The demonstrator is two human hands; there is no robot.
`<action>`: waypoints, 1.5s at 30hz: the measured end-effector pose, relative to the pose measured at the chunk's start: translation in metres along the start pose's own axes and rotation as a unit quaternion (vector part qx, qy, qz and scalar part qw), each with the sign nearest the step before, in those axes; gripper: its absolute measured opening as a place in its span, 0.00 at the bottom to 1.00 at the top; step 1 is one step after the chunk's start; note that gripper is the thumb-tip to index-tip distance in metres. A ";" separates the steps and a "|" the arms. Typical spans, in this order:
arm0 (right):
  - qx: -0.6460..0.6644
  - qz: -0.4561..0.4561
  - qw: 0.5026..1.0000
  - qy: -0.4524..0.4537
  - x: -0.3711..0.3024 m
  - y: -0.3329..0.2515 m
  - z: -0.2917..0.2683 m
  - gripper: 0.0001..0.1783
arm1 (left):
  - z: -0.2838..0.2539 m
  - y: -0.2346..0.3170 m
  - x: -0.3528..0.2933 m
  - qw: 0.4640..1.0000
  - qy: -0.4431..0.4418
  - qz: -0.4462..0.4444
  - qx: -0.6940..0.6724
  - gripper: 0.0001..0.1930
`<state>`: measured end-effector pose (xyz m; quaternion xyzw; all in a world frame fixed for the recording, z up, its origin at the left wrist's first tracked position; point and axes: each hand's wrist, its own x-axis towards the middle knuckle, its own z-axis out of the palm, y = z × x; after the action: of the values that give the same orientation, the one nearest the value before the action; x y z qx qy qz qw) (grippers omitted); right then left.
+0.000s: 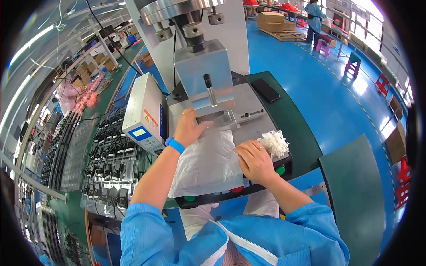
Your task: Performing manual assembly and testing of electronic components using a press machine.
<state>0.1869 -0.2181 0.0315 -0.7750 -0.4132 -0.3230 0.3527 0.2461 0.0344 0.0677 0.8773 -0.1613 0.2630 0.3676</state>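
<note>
A translucent plastic bag (202,170) lies on the metal base of a press-like machine, its upper end at a metal fixture (222,119). My left hand (188,128), with a blue band at the wrist, is at the fixture's left end, thumb and fingers apart. Above the fixture hangs the machine's block-shaped metal head (204,75). By the bag's right edge my right hand (256,160) has its fingers curled together. What they hold, if anything, is hidden. A heap of small white strips (274,143) sits just beyond that hand.
A control box (144,117) with a lit display stands left of the machine. Green buttons (280,170) and a red button (237,189) line the base's front. A dark phone-like slab (266,90) lies at the back right. Trays of black parts (111,164) fill the left bench.
</note>
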 end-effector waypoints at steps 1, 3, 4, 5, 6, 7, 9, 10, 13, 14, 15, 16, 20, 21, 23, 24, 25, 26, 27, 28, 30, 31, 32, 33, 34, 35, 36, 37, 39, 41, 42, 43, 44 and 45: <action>0.001 -0.001 1.000 0.002 0.000 0.000 0.000 0.12 | 0.000 -0.002 0.002 1.000 -0.010 -0.014 -0.026 0.16; 0.003 0.002 1.000 0.008 -0.001 0.001 0.000 0.12 | 0.003 0.005 0.006 0.999 -0.035 -0.020 -0.008 0.16; 0.005 0.001 1.000 0.013 -0.001 0.001 0.000 0.12 | 0.004 0.009 0.007 0.998 -0.055 -0.025 0.008 0.16; 0.006 0.000 1.000 0.019 -0.001 0.001 0.000 0.12 | 0.005 0.014 0.008 0.996 -0.075 -0.030 0.025 0.17; 0.007 -0.001 1.000 0.024 -0.002 0.001 0.000 0.12 | 0.005 0.016 0.008 0.994 -0.095 -0.035 0.042 0.17; 0.006 0.001 1.000 0.025 -0.002 0.001 -0.001 0.12 | 0.005 0.018 0.009 0.994 -0.097 -0.035 0.041 0.17; 0.010 -0.001 1.000 0.026 -0.002 0.001 -0.002 0.12 | 0.002 0.018 0.009 0.986 -0.137 -0.072 0.067 0.18; 0.013 -0.003 1.000 0.026 -0.002 0.001 -0.002 0.12 | 0.001 0.018 0.009 0.980 -0.156 -0.092 0.080 0.18; 0.020 -0.002 0.999 0.025 -0.003 0.001 -0.002 0.12 | 0.006 0.009 0.004 0.978 -0.167 -0.081 0.090 0.19; 0.023 -0.002 0.999 0.025 -0.003 0.001 -0.001 0.12 | 0.008 0.004 0.001 0.982 -0.158 -0.051 0.087 0.20; 0.026 -0.001 0.999 0.024 -0.004 0.001 0.000 0.12 | 0.011 -0.001 -0.002 0.985 -0.148 -0.021 0.084 0.21; 0.030 0.000 0.999 0.022 -0.004 0.002 0.001 0.12 | 0.012 -0.006 -0.004 0.987 -0.138 0.009 0.081 0.22; -0.006 0.020 0.999 -0.028 -0.002 0.005 0.000 0.12 | 0.007 0.005 0.008 0.980 -0.178 -0.060 0.064 0.21; -0.020 0.023 0.999 -0.043 -0.003 0.003 -0.002 0.12 | 0.006 0.009 0.007 0.977 -0.188 -0.081 0.059 0.21; -0.038 0.023 0.997 -0.068 0.001 0.000 0.000 0.13 | 0.006 0.006 0.006 0.976 -0.190 -0.088 0.065 0.21; -0.058 0.026 0.994 -0.092 0.003 -0.001 0.001 0.14 | 0.008 0.004 0.005 0.974 -0.194 -0.095 0.070 0.21; -0.079 0.028 0.990 -0.116 0.005 -0.003 0.003 0.15 | 0.008 0.004 0.005 0.972 -0.199 -0.101 0.075 0.21; -0.100 0.031 0.985 -0.139 0.008 -0.005 0.005 0.16 | 0.005 0.003 0.005 0.970 -0.202 -0.107 0.080 0.21; -0.103 0.027 0.985 -0.139 0.008 -0.007 0.009 0.16 | 0.004 0.006 0.003 0.971 -0.199 -0.106 0.079 0.21; -0.051 0.029 0.987 -0.152 0.008 -0.009 0.018 0.18 | 0.001 0.008 0.001 0.971 -0.188 -0.136 0.058 0.21; 0.051 0.028 0.982 -0.178 0.016 -0.009 0.033 0.21 | -0.003 0.014 0.000 0.968 -0.160 -0.195 0.014 0.21; 0.103 0.027 0.976 -0.191 0.019 -0.008 0.037 0.22 | -0.006 0.016 -0.002 0.963 -0.146 -0.225 -0.008 0.21; 0.100 0.039 0.974 -0.198 0.031 -0.014 0.038 0.24 | -0.010 0.000 -0.011 0.989 -0.020 -0.148 -0.016 0.21; 0.100 0.051 0.972 -0.206 0.044 -0.016 0.039 0.26 | -0.019 -0.017 -0.022 0.992 0.106 -0.068 -0.021 0.20; 0.098 0.052 0.972 -0.207 0.049 -0.007 0.044 0.26 | -0.027 -0.018 -0.027 0.992 0.105 -0.068 -0.023 0.20; 0.076 0.062 0.982 -0.164 0.054 0.003 0.050 0.26 | -0.038 -0.014 -0.032 0.986 0.128 -0.096 -0.054 0.19; 0.055 0.070 0.989 -0.120 0.060 0.013 0.053 0.26 | -0.048 -0.008 -0.037 0.977 0.150 -0.125 -0.083 0.19; -0.004 0.110 0.984 -0.142 0.073 0.020 0.050 0.26 | -0.056 0.002 -0.046 0.979 0.141 -0.130 -0.068 0.18; -0.151 0.133 0.971 -0.132 0.079 0.053 0.051 0.24 | -0.066 0.018 -0.072 0.981 0.135 -0.132 -0.049 0.17; -0.167 0.149 0.966 -0.131 0.081 0.071 0.033 0.23 | -0.070 0.024 -0.101 0.990 0.097 -0.100 -0.005 0.17; -0.174 0.176 0.957 -0.150 0.079 0.079 0.018 0.23 | -0.070 0.031 -0.113 0.992 0.077 -0.102 0.005 0.18; -0.179 0.202 0.948 -0.170 0.077 0.085 0.003 0.22 | -0.069 0.037 -0.126 0.993 0.057 -0.106 0.018 0.19; -0.179 0.200 0.948 -0.170 0.074 0.085 -0.008 0.22 | -0.071 0.042 -0.140 0.992 0.060 -0.106 0.018 0.19; -0.165 0.194 0.957 -0.139 0.067 0.083 -0.020 0.23 | -0.072 0.047 -0.154 0.991 0.047 -0.124 0.036 0.22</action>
<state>0.2846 -0.2405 0.0723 -0.9249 -0.2404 -0.2011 0.2153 0.0744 0.0686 0.0471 0.8899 -0.0243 0.2622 0.3726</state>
